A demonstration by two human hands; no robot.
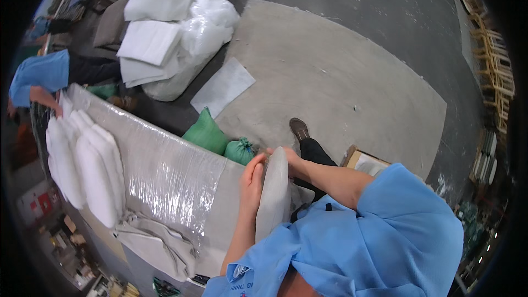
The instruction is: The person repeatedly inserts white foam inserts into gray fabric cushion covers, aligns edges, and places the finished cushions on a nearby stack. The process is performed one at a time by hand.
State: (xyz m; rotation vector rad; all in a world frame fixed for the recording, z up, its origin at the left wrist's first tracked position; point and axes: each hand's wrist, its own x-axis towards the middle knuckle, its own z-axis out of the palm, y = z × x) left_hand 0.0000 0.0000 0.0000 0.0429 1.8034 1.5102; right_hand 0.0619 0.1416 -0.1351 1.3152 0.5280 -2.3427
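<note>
Upright against my body stands a light grey fabric cushion [273, 195], with its narrow edge toward me. My left hand [252, 184] presses on the cushion's left side near its far end, fingers together. On the other side my right hand [290, 162] grips the same far end, its fingers partly hidden behind the cushion. To the left is a long table [159, 157] covered in grey fabric and clear plastic film. A crumpled grey fabric cover [157, 242] and a stack of white cushion pads [91, 168] lie on it.
Green sacks [206, 132] rest beyond the table. White foam sheets and a plastic-wrapped bundle [206, 25] stand farther off. A grey mat [335, 71] covers the floor ahead, near an open cardboard box [360, 159]. Another person in blue [41, 77] is at the table's far left end.
</note>
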